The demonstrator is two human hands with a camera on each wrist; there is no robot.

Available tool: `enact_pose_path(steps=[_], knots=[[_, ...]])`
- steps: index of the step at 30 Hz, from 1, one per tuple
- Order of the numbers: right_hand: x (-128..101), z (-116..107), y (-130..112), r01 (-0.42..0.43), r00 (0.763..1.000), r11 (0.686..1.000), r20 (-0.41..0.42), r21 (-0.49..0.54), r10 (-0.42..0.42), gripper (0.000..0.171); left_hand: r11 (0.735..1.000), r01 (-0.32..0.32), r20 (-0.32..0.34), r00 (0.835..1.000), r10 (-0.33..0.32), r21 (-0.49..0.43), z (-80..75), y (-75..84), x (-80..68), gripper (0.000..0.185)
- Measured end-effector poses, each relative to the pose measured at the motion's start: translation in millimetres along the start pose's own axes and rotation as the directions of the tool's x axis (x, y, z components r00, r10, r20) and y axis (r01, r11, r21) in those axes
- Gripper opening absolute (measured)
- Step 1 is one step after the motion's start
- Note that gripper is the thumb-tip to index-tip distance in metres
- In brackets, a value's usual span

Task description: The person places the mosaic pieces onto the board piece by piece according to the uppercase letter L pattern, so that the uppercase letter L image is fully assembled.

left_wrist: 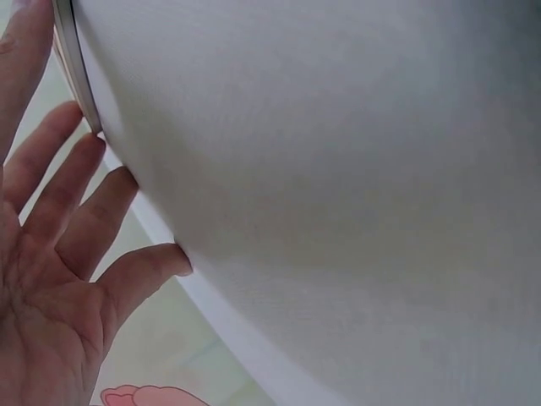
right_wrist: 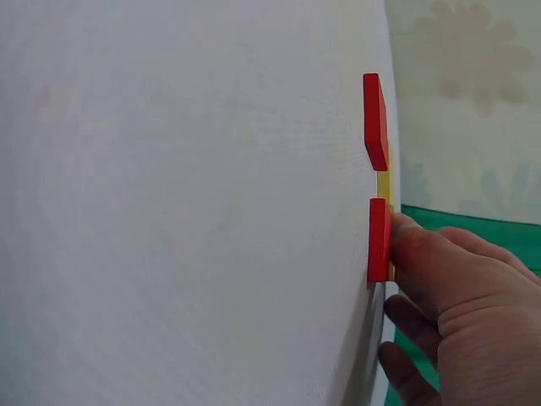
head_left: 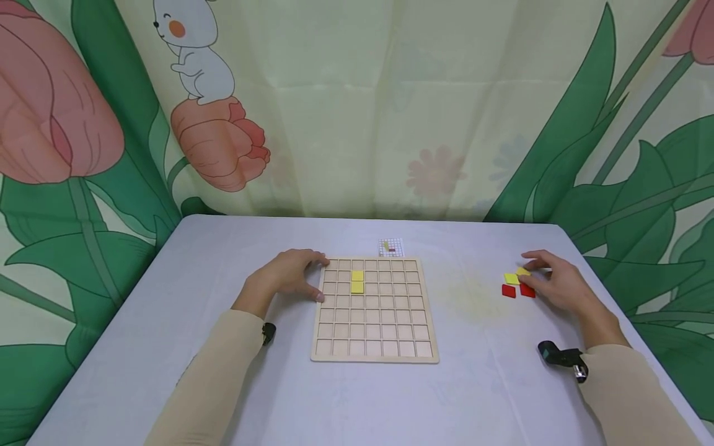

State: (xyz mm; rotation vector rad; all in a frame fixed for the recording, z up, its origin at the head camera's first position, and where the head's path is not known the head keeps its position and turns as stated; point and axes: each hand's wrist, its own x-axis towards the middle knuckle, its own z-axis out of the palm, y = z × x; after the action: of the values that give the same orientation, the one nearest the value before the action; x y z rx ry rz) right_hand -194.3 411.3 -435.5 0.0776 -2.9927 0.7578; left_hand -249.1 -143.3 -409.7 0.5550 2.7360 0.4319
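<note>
Board under left hand, fingers flat on edge; right hand fingers touching yellow tile, red tiles beside.

Table: pale grey-white cloth top with rounded far corners, standing before a printed tulip curtain.

Lying directly on it:
- Wooden grid board, square, flat near the middle; its left edge is under the fingers of the left hand. Two yellow tiles sit in adjoining cells just right of those fingers.
- Small printed card, just beyond the board's far edge.
- Loose tiles at the fingertips of the right hand: two yellow and two red, close together; the nearest red one touches the fingers.
</note>
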Motion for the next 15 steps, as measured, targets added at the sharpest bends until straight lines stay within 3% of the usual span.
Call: enact_pose_path(steps=[6, 15], knots=[[-4, -5, -9, -0.020, 1.000, 0.999, 0.014, -0.029, 0.020, 0.054, 1.000, -0.012, -0.003, 1.000, 0.012, 0.006, 0.6, 1.1, -0.3, 0.089], [-7, -14, -36, 0.065, 0.996, 0.998, -0.058, -0.017, -0.066, 0.053, 1.000, -0.009, 0.007, 1.000, 0.009, -0.014, -1.4, 0.4, -0.8, 0.088]])
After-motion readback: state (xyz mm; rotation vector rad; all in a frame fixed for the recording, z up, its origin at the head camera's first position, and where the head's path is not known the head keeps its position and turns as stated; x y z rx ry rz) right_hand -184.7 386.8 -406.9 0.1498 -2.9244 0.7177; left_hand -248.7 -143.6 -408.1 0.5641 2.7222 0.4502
